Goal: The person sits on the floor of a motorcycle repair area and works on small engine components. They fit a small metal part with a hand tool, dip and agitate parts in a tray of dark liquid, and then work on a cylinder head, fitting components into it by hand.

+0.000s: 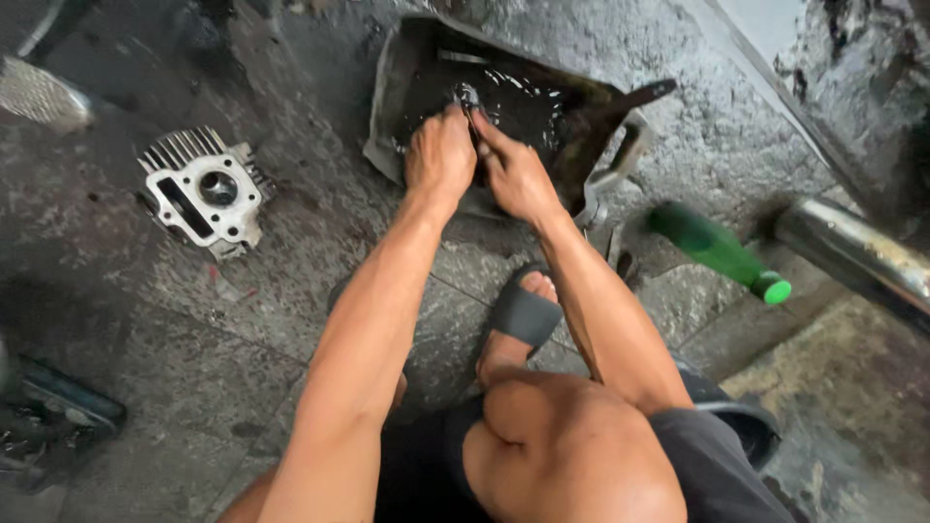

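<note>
Grimy concrete floor (116,320). At top centre, both hands, left (439,155) and right (513,174), close around a small metal part (469,96), probably, in a pan (407,68) of black oil. Slick fingers could drop it.

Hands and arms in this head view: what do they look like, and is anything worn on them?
Both arms are bare to past the elbow: no sleeves, gloves, watch or rings visible. The left hand and right hand look wet and grimy. Lower down show dark shorts and a grey slide sandal.
</note>
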Motion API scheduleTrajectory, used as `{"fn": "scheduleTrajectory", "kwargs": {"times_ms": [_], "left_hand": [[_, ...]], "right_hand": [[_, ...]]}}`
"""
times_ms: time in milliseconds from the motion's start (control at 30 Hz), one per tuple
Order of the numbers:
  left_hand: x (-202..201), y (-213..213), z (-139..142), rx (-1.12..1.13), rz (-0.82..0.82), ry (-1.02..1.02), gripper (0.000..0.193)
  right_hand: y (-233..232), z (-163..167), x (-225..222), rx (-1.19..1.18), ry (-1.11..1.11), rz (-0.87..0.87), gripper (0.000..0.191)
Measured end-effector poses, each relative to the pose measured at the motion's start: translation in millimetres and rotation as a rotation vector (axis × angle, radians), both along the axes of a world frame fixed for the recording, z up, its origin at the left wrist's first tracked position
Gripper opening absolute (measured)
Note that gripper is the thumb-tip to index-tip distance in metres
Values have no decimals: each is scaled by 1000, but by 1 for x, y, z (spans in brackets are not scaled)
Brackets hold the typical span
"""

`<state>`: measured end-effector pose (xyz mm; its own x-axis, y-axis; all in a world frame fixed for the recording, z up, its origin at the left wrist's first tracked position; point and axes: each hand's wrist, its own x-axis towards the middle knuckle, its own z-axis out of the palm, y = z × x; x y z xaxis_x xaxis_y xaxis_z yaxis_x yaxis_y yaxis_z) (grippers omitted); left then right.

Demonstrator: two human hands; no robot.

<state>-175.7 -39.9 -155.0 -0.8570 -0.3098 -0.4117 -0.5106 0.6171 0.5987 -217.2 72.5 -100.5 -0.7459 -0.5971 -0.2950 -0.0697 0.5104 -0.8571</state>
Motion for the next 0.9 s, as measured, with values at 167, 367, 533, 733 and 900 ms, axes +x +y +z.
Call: {"fn": "scheduleTrajectory", "kwargs": {"times_ms": [167, 367, 533, 733, 900], "left_hand": [[-2, 0, -1, 27, 29, -152, 36], [-2, -2, -4, 69, 56, -169, 35], [-3, -3, -8, 68, 82, -111, 30], [-1, -3, -12, 59, 8, -163, 26], [-3, -3, -8, 99, 20, -203, 25]], "right_hand": [[15, -3, 16, 254, -91, -152, 44], [18, -5, 9, 252, -162, -175, 42], [10, -4, 9, 115, -216, -517, 39], [-2, -12, 4, 39, -280, -258, 40], [0, -13, -4, 8, -83, -32, 44]]}}
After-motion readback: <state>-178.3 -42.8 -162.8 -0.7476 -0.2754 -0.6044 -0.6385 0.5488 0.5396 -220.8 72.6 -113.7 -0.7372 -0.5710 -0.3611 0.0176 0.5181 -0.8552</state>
